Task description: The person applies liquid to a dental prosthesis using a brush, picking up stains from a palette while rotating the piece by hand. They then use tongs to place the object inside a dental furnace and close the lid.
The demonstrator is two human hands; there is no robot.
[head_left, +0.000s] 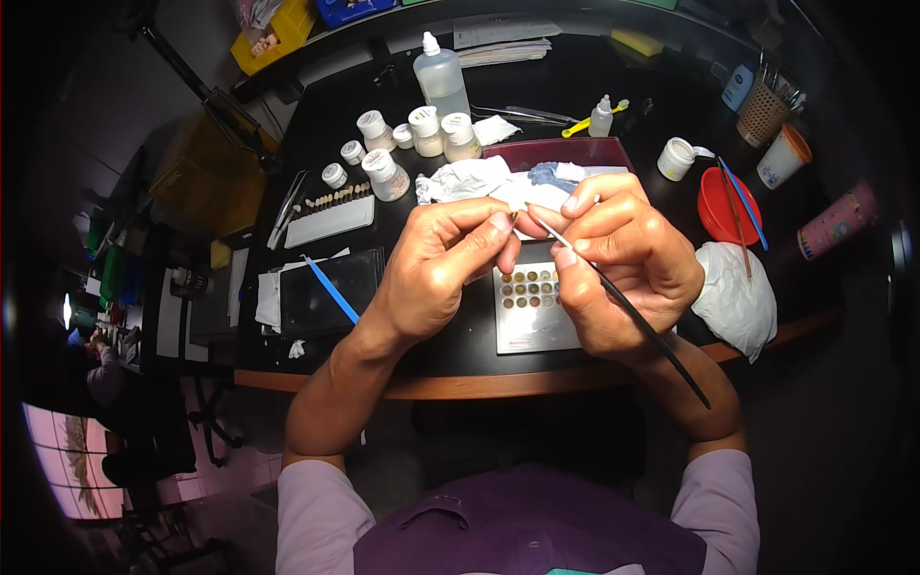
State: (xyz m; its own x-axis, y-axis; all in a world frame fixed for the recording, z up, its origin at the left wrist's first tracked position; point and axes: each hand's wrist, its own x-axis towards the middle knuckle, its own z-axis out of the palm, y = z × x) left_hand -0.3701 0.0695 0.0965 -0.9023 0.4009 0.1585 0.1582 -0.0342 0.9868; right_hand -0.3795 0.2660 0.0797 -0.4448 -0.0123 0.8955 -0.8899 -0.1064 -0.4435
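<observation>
My left hand [443, 261] is closed in a pinch, thumb against fingertips, on a tiny piece too small to make out. My right hand [628, 259] grips a thin brush [644, 324] with a dark handle that slants down to the right. The brush's pale tip reaches toward the left fingertips; whether it touches the piece I cannot tell. Both hands meet above the desk's front part. Beneath them lies a palette [525, 326] with rows of small round colour wells, partly hidden by the right hand. Crumpled white tissue [465, 179] lies just behind the left hand.
Several lidded jars [385, 175] and a squeeze bottle [442, 77] stand at the back left. Nearer is a tooth shade guide [331, 220] and a blue-handled tool [332, 287]. At right are a red bowl [725, 213], a white cloth [736, 305] and a cup [784, 158].
</observation>
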